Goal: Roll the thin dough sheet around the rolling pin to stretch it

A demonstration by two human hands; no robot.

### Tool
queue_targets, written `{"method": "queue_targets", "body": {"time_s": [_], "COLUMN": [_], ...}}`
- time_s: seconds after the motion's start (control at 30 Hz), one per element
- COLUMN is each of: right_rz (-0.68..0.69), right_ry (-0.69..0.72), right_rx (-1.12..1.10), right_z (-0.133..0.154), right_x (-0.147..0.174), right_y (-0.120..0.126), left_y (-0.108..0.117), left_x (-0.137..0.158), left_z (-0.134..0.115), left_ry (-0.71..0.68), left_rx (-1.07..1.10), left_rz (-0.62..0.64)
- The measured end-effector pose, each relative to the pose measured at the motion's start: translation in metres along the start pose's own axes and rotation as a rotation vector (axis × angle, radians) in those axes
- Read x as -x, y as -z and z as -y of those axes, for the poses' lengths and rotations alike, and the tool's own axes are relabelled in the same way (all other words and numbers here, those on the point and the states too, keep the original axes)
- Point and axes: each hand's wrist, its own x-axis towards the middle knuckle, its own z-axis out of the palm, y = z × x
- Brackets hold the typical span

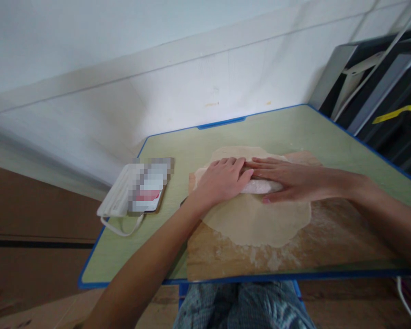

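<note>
A thin sheet of pale dough [260, 222] with a wavy edge lies spread on a floured wooden board [226, 265]. Across its middle is a whitish, floury rolling pin [259, 187], mostly covered by both hands; whether dough is wrapped around it I cannot tell. My left hand [222, 179] presses over its left part, fingers bent across and thumb pointing right. Over the right part lies my right hand [286, 178], long fingers on the far side and thumb on the near side. The fingertips of the two hands nearly meet.
The pale green table [171, 253] has a blue rim and stands against a white wall [178, 96]. Left of the board are a phone [154, 183], blurred out, and a white strapped object [118, 194]. Dark flat items [393, 109] lean at the right.
</note>
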Motion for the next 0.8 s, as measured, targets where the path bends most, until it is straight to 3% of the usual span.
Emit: {"method": "queue_targets", "body": {"time_s": [0.3, 0.8], "right_rz": [0.020, -0.021], "right_ry": [0.024, 0.052], "right_rx": [-0.022, -0.034], "right_z": [-0.001, 0.001], "right_x": [0.000, 0.000], "right_y": [0.002, 0.001], "left_y": [0.006, 0.005], "left_x": [0.001, 0.001], "left_z": [0.004, 0.011], "left_ry": [-0.049, -0.106], "left_rx": [0.126, 0.166], "left_rz": [0.211, 0.251]}}
